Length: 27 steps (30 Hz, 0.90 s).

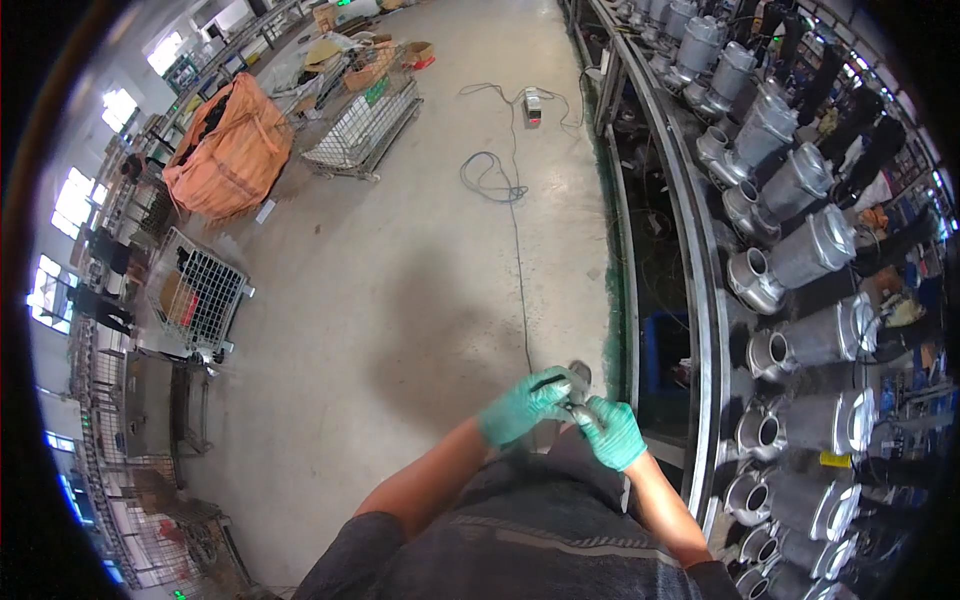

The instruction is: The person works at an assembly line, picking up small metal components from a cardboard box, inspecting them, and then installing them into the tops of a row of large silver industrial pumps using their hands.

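Both gloved hands are meeting in front of the person's waist, over the floor [400,300]. The left hand [522,405] and the right hand [610,432] are both closing their fingers around a small grey metal part [575,385] between them. Grey pump housings [800,255] are lining the conveyor [700,260] on the right.

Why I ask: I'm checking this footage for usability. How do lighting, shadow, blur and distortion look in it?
Head view: strong fisheye bending, so the conveyor rail curves and the corners go black; windows at the left blow out to white; a soft shadow of the person falls on the concrete floor; the gloved left hand and right hand look slightly soft around a small grey part.
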Each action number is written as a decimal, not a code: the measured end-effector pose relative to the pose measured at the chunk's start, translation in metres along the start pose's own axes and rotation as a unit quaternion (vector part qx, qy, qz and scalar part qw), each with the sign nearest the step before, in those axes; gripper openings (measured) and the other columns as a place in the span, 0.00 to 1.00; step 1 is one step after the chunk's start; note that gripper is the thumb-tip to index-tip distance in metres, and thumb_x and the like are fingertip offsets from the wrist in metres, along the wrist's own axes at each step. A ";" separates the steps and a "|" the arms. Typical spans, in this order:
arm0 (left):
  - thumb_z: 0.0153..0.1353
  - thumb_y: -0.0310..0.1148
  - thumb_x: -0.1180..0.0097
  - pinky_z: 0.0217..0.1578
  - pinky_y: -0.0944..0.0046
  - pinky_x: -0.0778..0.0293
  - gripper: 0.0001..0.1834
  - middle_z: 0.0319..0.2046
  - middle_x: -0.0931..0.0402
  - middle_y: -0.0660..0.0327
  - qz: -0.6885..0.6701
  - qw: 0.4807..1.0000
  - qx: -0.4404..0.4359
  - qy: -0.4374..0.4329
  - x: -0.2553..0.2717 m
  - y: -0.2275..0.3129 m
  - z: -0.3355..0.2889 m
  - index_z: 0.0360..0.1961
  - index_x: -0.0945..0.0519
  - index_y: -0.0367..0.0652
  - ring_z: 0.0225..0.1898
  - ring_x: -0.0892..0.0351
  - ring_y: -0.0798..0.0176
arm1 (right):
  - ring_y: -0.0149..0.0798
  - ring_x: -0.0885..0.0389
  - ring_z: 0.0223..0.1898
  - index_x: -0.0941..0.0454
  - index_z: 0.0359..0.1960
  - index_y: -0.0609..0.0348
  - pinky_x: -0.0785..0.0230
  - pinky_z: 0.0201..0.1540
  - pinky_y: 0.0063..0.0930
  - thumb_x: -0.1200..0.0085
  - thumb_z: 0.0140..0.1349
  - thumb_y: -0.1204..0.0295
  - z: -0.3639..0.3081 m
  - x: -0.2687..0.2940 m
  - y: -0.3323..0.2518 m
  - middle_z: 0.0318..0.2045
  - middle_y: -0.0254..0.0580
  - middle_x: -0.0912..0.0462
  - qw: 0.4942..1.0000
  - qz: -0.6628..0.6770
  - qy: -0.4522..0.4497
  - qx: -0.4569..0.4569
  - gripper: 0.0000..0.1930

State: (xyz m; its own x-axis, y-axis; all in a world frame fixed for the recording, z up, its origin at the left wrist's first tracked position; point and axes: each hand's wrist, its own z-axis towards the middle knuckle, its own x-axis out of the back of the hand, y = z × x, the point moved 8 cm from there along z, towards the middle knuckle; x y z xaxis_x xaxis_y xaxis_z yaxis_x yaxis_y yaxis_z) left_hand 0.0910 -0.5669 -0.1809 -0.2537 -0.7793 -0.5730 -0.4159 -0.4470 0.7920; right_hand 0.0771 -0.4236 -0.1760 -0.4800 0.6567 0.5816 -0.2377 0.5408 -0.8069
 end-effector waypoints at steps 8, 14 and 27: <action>0.76 0.40 0.50 0.60 0.44 0.24 0.21 0.53 0.22 0.52 -0.099 0.979 -0.026 0.176 0.107 0.086 0.088 0.60 0.26 0.35 0.56 0.20 0.48 | 0.63 0.17 0.41 0.20 0.42 0.60 0.26 0.41 0.52 0.49 0.73 0.59 0.205 0.009 0.020 0.35 0.57 0.17 0.982 0.010 -0.177 0.070 0.15; 0.74 0.38 0.47 0.54 0.49 0.18 0.20 0.46 0.19 0.52 -0.006 0.918 -0.051 0.392 0.225 0.138 0.079 0.58 0.25 0.33 0.50 0.17 0.53 | 0.65 0.19 0.48 0.21 0.51 0.59 0.27 0.52 0.52 0.53 0.72 0.49 0.364 0.054 0.017 0.44 0.63 0.17 0.942 -0.050 -0.326 0.059 0.25; 0.70 0.47 0.47 0.50 0.51 0.21 0.19 0.49 0.16 0.50 0.366 0.710 0.410 0.440 0.615 0.067 0.030 0.49 0.17 0.45 0.50 0.16 0.50 | 0.59 0.17 0.52 0.15 0.48 0.58 0.25 0.52 0.51 0.49 0.68 0.52 0.752 0.124 0.334 0.49 0.55 0.15 0.770 -0.450 -0.389 -0.230 0.23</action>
State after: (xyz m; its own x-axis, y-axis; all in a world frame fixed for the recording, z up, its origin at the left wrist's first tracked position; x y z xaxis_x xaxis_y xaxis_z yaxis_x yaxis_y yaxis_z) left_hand -0.1193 -1.0626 -0.4861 -0.1707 -0.8056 0.5674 -0.9142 0.3443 0.2137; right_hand -0.6973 -0.5570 -0.4509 -0.6986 -0.5105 0.5014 -0.5315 0.8394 0.1142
